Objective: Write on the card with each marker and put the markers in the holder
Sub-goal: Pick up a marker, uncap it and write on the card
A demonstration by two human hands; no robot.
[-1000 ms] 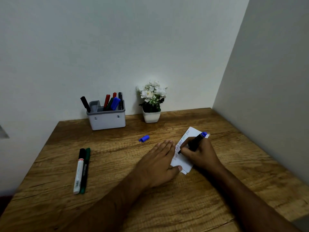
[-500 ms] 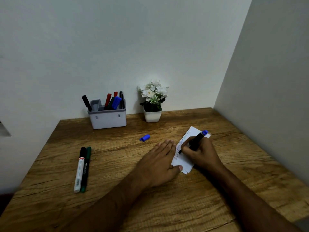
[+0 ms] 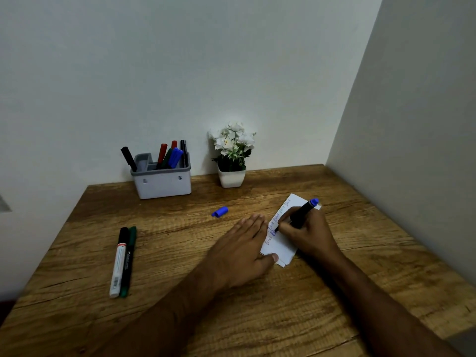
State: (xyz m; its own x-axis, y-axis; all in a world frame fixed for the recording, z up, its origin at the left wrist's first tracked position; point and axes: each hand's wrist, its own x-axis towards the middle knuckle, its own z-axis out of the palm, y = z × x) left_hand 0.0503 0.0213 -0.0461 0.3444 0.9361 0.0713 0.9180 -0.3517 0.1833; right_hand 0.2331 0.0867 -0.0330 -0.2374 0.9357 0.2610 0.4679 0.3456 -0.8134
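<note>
The white card (image 3: 280, 243) is pinned to the wooden desk (image 3: 180, 292) by the flat, straight-fingered left hand (image 3: 242, 251). A blue-ended black marker (image 3: 300, 215) is gripped by the right hand (image 3: 306, 235), tip on the card. Its blue cap (image 3: 220, 211) lies left of the card, the grey holder (image 3: 162, 180) beyond it.

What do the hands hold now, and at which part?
The right hand grips the black blue-ended marker low on its barrel, near the tip. The left hand holds nothing; it presses the white card.

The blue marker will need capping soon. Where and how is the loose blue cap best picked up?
Pinch the blue cap across its short barrel from above. It lies on its side on the table, clear all round, and the flat left hand is nearest.
</note>
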